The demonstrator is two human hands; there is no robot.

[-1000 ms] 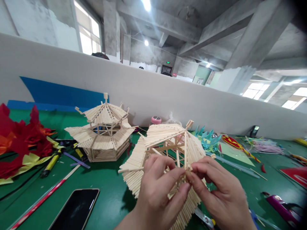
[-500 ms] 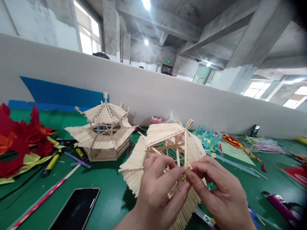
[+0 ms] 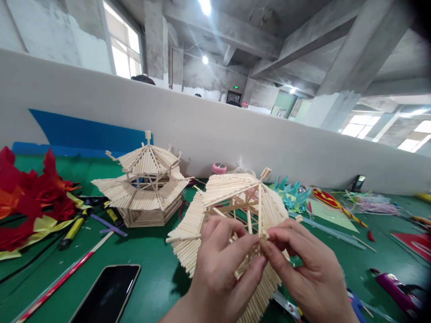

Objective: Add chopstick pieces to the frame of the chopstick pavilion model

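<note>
In front of me stands a pavilion model [image 3: 232, 190] built of thin wooden sticks, its upper roof partly uncovered. My left hand [image 3: 224, 264] reaches over its near side, thumb and index finger bent toward a roof corner. My right hand [image 3: 303, 264] comes from the right, and its fingertips pinch a small wooden stick piece [image 3: 264, 235] at that corner. The left fingertips touch the same spot. Fingers cover most of the piece, so its full shape is hidden. A second, fully roofed stick pavilion [image 3: 148, 184] stands behind to the left.
A smartphone [image 3: 106, 294] lies on the green table at the front left, beside a red-and-white strip [image 3: 63, 280]. Red paper flowers [image 3: 33, 193] are at the left. Scissors [image 3: 286, 305] lie partly under my right hand; a purple tool [image 3: 400, 289] is far right. A white partition [image 3: 202, 130] runs behind.
Both hands stay at the roof corner, with only a very slight shift of the fingertips. The pavilion models have not visibly moved.
</note>
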